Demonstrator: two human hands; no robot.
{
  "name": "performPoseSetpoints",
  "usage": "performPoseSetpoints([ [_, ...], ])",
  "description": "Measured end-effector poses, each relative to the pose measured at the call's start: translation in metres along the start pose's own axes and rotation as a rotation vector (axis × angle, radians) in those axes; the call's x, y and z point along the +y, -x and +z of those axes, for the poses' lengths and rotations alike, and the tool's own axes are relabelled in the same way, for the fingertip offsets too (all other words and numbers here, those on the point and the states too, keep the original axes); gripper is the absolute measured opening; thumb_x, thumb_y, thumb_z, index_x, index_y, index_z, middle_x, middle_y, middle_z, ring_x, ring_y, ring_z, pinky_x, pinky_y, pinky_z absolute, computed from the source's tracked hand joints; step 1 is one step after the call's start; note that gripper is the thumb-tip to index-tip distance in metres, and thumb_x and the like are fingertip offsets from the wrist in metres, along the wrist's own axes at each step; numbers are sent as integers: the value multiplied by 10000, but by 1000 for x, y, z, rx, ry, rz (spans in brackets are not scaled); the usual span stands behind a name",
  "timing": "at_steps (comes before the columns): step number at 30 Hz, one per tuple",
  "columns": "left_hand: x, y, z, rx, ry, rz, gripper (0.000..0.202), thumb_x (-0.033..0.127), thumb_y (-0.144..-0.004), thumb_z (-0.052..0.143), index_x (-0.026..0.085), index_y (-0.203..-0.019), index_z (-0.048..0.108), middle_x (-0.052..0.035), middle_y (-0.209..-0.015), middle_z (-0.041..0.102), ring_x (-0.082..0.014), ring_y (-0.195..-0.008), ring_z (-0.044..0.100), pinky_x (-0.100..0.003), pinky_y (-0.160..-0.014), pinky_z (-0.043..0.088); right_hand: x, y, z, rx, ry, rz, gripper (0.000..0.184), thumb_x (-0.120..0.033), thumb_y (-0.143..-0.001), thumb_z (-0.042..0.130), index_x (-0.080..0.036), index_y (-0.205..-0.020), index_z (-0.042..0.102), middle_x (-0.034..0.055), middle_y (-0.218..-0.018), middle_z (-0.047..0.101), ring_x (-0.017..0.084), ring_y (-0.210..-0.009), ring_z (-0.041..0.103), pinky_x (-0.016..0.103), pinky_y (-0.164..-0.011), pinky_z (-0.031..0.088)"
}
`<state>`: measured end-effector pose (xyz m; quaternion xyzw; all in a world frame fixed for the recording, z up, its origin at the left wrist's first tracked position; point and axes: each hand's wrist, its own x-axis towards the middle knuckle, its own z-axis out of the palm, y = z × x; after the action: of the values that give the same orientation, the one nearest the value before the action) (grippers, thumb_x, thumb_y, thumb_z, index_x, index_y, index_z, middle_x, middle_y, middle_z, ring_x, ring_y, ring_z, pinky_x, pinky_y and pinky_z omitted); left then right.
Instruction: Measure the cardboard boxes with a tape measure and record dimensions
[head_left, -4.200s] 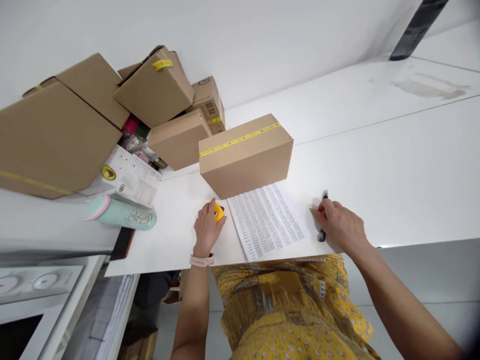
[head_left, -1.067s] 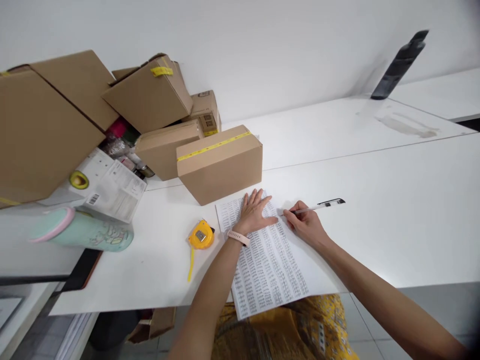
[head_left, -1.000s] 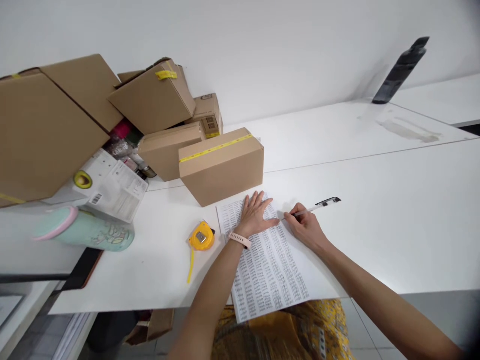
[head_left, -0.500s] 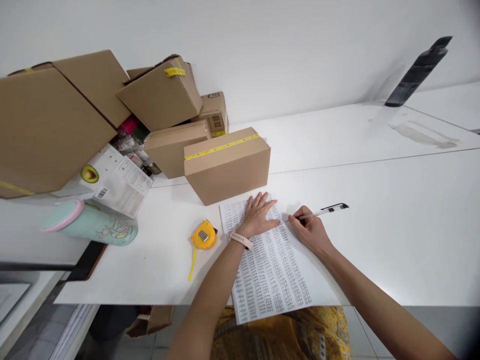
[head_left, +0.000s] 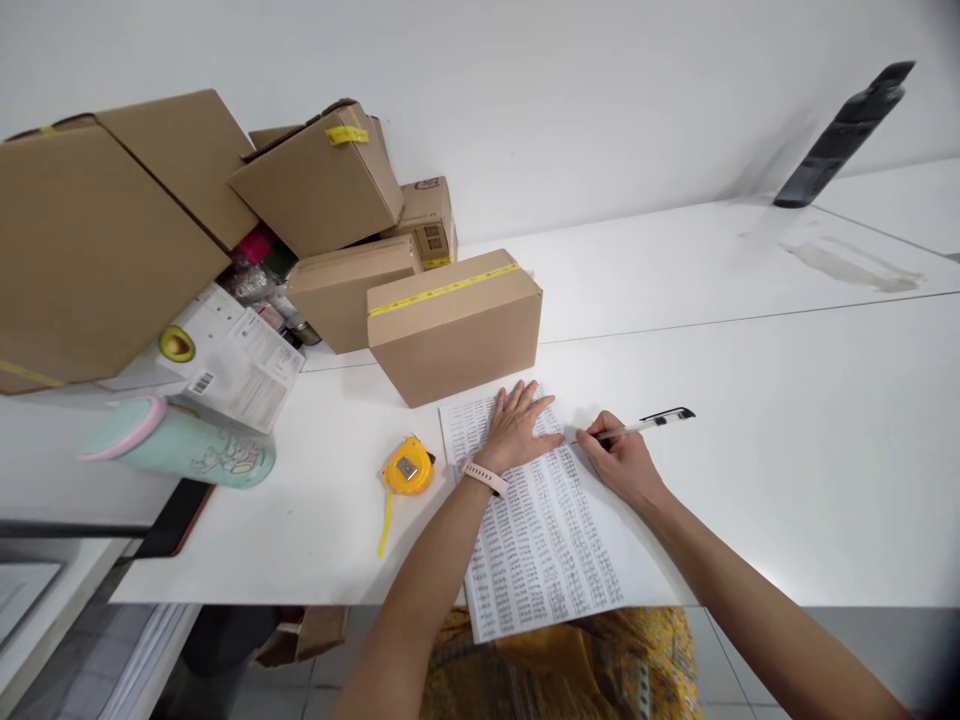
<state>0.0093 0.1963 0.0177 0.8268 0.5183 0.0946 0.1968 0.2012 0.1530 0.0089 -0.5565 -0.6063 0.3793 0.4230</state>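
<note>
My left hand (head_left: 517, 430) lies flat with fingers spread on a sheet of paper (head_left: 536, 555) covered in columns of small dark writing. A pale pink band (head_left: 485, 477) circles that wrist. In my right hand (head_left: 619, 460) is a pen (head_left: 652, 421) with a clear barrel and black clip, its tip down at the right side of the written columns. The sheet's lower edge hangs past the table's front. Left of the paper sits a yellow tape measure (head_left: 408, 466) with a short length of tape out.
A taped cardboard box (head_left: 457, 330) stands just behind the paper. More boxes (head_left: 319, 185) pile up at the left, by a mint-green bottle (head_left: 187, 445) and a white carton (head_left: 244, 370). A black bottle (head_left: 844, 135) stands at the back right of the white table (head_left: 810, 450).
The whole view has shifted very slightly. Both hands, the pen and the paper keep nearly the same places.
</note>
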Motion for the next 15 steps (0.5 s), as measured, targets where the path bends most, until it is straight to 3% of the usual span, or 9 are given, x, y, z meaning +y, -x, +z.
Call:
performPoseSetpoints([
  [10, 0, -1, -1, 6, 15, -7, 732, 631, -850, 560, 264, -1467, 417, -79, -1642, 202, -267, -1529, 88, -507, -1236, 33, 3, -1, 1, 2, 4, -7, 276, -414, -855, 605, -227, -698, 477, -44, -581, 427, 121, -545, 376, 275, -507, 314],
  [15, 1, -1, -2, -3, 18, -6, 666, 556, -883, 542, 258, -1466, 417, -71, -1643, 198, -260, -1530, 78, -498, -1236, 23, 0, -1, 1, 14, -8, -3, 296, -440, -855, 612, -226, -699, 481, -43, -591, 426, 122, -554, 375, 274, -512, 310],
])
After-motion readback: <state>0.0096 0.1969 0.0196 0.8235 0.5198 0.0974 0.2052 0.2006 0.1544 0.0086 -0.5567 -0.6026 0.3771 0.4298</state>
